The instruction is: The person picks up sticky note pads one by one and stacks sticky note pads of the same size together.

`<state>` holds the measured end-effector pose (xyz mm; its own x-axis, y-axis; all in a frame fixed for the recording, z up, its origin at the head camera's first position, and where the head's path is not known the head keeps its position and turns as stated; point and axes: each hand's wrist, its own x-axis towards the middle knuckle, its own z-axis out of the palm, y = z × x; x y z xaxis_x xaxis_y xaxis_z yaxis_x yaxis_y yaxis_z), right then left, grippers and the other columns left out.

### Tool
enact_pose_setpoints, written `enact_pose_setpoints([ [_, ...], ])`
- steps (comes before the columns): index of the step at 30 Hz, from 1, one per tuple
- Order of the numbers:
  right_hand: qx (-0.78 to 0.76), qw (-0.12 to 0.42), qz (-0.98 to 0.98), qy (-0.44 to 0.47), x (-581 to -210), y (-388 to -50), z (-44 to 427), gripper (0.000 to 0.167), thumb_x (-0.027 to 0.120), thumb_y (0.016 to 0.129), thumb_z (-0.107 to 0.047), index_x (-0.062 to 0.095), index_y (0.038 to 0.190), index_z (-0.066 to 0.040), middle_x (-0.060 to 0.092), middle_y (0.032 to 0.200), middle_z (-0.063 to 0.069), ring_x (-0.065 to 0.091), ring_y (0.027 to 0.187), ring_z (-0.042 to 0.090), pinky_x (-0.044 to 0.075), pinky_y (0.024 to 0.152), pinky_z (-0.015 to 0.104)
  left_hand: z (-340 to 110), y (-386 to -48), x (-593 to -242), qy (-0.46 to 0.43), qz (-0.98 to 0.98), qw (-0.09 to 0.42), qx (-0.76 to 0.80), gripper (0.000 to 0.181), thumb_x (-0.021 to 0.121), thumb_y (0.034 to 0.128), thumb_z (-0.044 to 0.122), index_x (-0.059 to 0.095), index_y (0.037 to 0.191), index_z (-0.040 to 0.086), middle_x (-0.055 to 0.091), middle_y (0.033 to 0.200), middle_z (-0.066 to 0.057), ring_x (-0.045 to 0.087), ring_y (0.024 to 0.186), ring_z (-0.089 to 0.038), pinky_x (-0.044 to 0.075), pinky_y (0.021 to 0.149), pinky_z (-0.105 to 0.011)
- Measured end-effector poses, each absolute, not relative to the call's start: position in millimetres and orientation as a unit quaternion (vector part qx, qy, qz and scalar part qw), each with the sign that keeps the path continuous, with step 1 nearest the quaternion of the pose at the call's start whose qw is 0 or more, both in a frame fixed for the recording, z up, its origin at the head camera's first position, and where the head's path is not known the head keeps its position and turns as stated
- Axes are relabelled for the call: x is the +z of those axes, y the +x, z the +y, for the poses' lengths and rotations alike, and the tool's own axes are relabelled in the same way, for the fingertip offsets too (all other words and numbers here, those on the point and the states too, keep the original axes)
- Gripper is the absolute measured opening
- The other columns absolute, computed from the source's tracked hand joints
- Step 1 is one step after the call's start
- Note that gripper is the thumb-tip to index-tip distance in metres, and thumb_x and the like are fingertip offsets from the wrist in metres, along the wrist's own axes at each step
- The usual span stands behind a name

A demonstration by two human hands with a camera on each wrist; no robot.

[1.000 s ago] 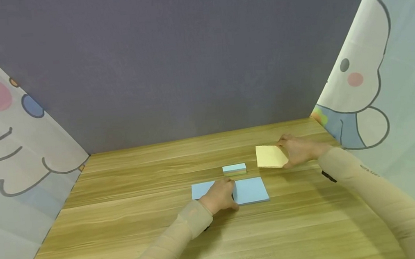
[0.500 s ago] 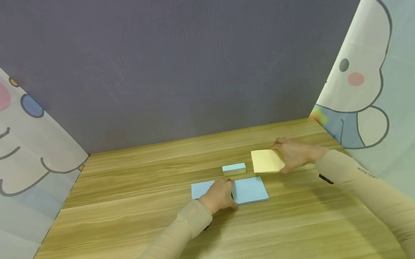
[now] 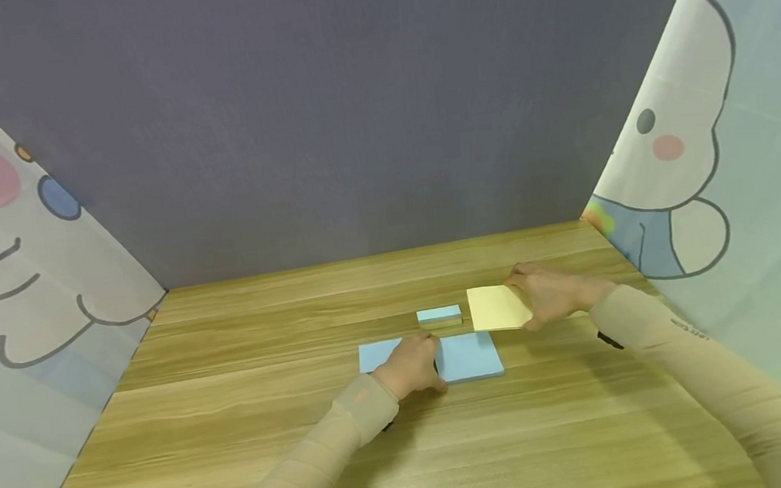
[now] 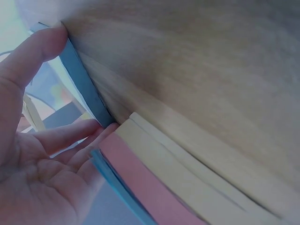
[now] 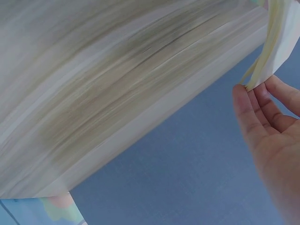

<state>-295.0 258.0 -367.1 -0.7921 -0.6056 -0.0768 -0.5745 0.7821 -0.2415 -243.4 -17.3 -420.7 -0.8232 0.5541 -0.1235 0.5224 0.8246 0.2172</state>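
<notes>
My left hand (image 3: 411, 366) grips the left end of a blue sticky note pad (image 3: 470, 357) lying on the table; in the left wrist view its thumb is on one edge and its fingers on the opposite one. Directly left of that pad, partly behind the hand, lies a second pad stack (image 3: 378, 355) with a blue top; the left wrist view shows pink and cream layers (image 4: 154, 173) beneath. My right hand (image 3: 551, 292) pinches a yellow sticky note pad (image 3: 497, 308) by its right side, apparently above the table. Its sheets (image 5: 281, 42) fan slightly in the right wrist view.
A small narrow block of sticky notes (image 3: 439, 318), blue on top with yellowish layers below, stands behind the blue pads. The wooden table (image 3: 252, 411) ends at a dark grey panel (image 3: 366, 122). Cartoon-printed cloths hang at left and right.
My right hand has moved left and slightly nearer with the yellow pad, which is now close to the small block and the blue pad. The left hand has stayed in place.
</notes>
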Motion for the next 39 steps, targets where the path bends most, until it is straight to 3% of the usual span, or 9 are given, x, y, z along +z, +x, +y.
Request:
enact_pose_setpoints([
  [9, -0.097, 0.086, 0.938, -0.320, -367.6, -287.2, 252.7, 0.078, 0.078, 0.062, -0.027, 0.048, 0.127, 0.004, 0.045, 0.121, 0.018, 0.051, 0.108, 0.031, 0.046, 0.090, 0.044, -17.2, -244.0, -420.7, 0.281, 0.951, 0.096, 0.090, 0.066, 0.083, 0.0632, 0.036, 0.057, 0.113, 0.001, 0.052, 0.128, -0.018, 0.054, 0.113, -0.031, 0.049, 0.091, -0.032],
  [21, -0.097, 0.084, 0.940, -0.316, -375.0, -282.1, 246.9, 0.080, 0.079, 0.060, -0.027, 0.048, 0.127, 0.003, 0.041, 0.129, 0.025, 0.044, 0.117, 0.039, 0.042, 0.094, 0.051, -18.2, -246.8, -424.3, 0.285, 0.951, 0.086, 0.086, 0.070, 0.083, 0.0628, 0.038, 0.056, 0.116, 0.001, 0.054, 0.128, -0.016, 0.053, 0.115, -0.029, 0.047, 0.094, -0.032],
  [26, -0.101, 0.080, 0.936, -0.326, -378.1, -280.7, 244.4, 0.080, 0.080, 0.059, -0.027, 0.049, 0.126, 0.003, 0.044, 0.127, 0.022, 0.046, 0.114, 0.035, 0.044, 0.093, 0.048, -18.3, -246.5, -424.2, 0.286, 0.950, 0.086, 0.088, 0.071, 0.083, 0.0625, 0.038, 0.056, 0.117, 0.002, 0.054, 0.127, -0.015, 0.052, 0.116, -0.029, 0.046, 0.096, -0.034],
  [35, -0.109, 0.090, 0.933, -0.332, -383.7, -276.5, 237.8, 0.074, 0.078, 0.055, -0.026, 0.054, 0.121, -0.003, 0.049, 0.113, 0.008, 0.049, 0.091, 0.017, 0.047, 0.076, 0.032, -19.4, -245.5, -421.9, 0.280, 0.952, 0.091, 0.089, 0.074, 0.082, 0.0624, 0.040, 0.054, 0.120, 0.001, 0.055, 0.126, -0.013, 0.052, 0.116, -0.029, 0.045, 0.097, -0.036],
  [39, -0.105, 0.090, 0.930, -0.340, -386.7, -275.5, 234.3, 0.076, 0.078, 0.055, -0.027, 0.053, 0.121, -0.001, 0.048, 0.118, 0.012, 0.050, 0.101, 0.023, 0.047, 0.084, 0.037, -20.0, -245.0, -420.8, 0.277, 0.951, 0.096, 0.097, 0.075, 0.083, 0.0622, 0.039, 0.054, 0.121, 0.001, 0.055, 0.126, -0.012, 0.052, 0.115, -0.029, 0.045, 0.096, -0.036],
])
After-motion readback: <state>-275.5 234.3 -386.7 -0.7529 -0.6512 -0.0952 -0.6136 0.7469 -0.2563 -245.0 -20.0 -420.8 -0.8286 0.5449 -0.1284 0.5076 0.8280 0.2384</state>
